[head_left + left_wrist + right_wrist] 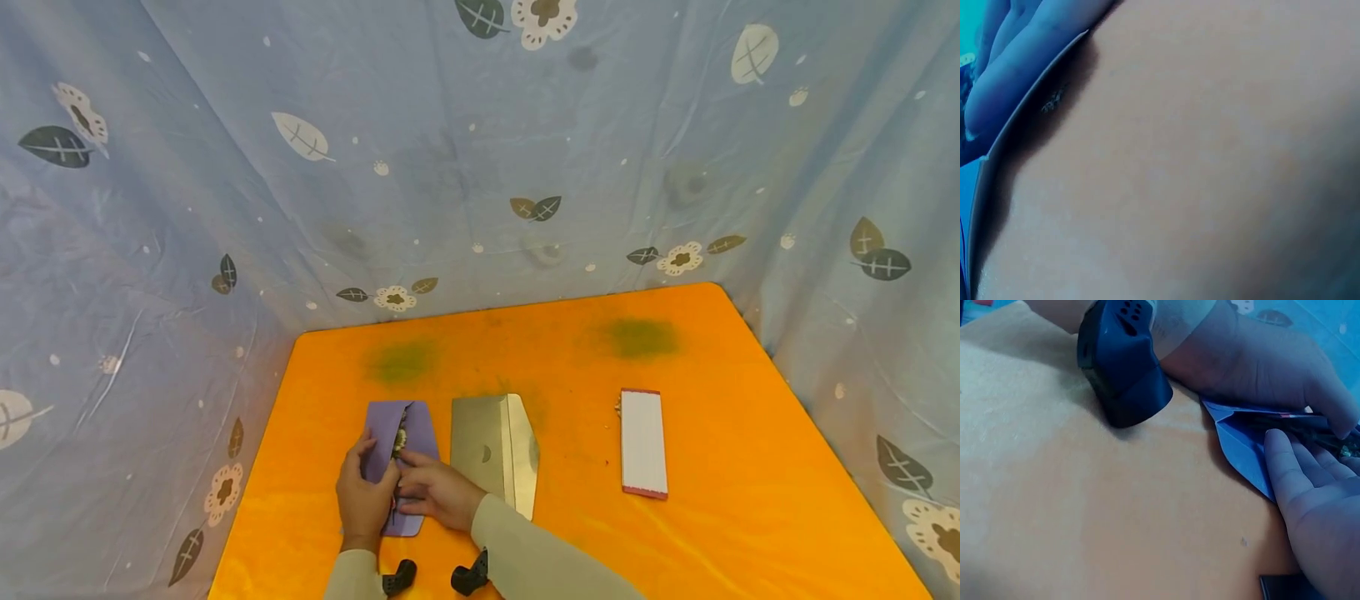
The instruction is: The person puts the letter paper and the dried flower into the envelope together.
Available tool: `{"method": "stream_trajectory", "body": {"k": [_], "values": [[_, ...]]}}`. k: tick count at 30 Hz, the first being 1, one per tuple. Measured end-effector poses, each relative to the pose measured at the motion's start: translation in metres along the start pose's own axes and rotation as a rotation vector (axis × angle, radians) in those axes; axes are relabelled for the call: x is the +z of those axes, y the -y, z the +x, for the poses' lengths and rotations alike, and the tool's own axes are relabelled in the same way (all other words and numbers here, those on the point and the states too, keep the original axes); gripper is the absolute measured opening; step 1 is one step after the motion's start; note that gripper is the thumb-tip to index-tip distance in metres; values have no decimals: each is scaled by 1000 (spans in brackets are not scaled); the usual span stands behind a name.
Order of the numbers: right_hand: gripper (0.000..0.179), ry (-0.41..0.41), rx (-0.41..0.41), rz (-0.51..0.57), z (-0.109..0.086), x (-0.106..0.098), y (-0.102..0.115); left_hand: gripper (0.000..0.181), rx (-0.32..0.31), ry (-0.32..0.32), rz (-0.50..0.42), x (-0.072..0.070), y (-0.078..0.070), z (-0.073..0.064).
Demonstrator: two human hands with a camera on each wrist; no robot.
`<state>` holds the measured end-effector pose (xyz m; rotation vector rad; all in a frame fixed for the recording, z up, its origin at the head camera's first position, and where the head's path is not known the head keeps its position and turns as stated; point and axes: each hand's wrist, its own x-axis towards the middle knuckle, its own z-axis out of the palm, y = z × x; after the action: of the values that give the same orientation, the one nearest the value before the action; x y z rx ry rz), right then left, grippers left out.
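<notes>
A purple envelope (382, 429) lies at the left of the table with its flap side up. Along its opening shows a small bunch of dried flowers (400, 442), pale heads on dark stems, partly hidden by the hands. My left hand (363, 496) grips the envelope's left side, thumb at the edge of the opening. My right hand (442, 493) reaches in from the right, its fairly straight fingers touching the opened flap beside the stems. In the right wrist view, these fingers (1280, 456) lie against the purple flap. The left wrist view shows mostly table and some fingers (1022, 62).
A gold envelope (476, 442) with its flap folded out lies just right of the purple one. Farther right lies a white, red-ended flat pack (643, 446). The table's orange cloth (570, 367) meets patterned blue curtains (465, 158) at the back and sides.
</notes>
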<state>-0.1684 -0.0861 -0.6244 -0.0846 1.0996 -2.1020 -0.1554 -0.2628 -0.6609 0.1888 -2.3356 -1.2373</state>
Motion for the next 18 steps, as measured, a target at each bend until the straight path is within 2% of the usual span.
{"method": "stream_trajectory", "body": {"k": [10, 18], "values": [[87, 40, 28, 16, 7, 3, -4, 54, 35, -13, 0, 2, 3, 1], [88, 18, 34, 14, 10, 6, -6, 53, 28, -4, 21, 1, 3, 0]]}}
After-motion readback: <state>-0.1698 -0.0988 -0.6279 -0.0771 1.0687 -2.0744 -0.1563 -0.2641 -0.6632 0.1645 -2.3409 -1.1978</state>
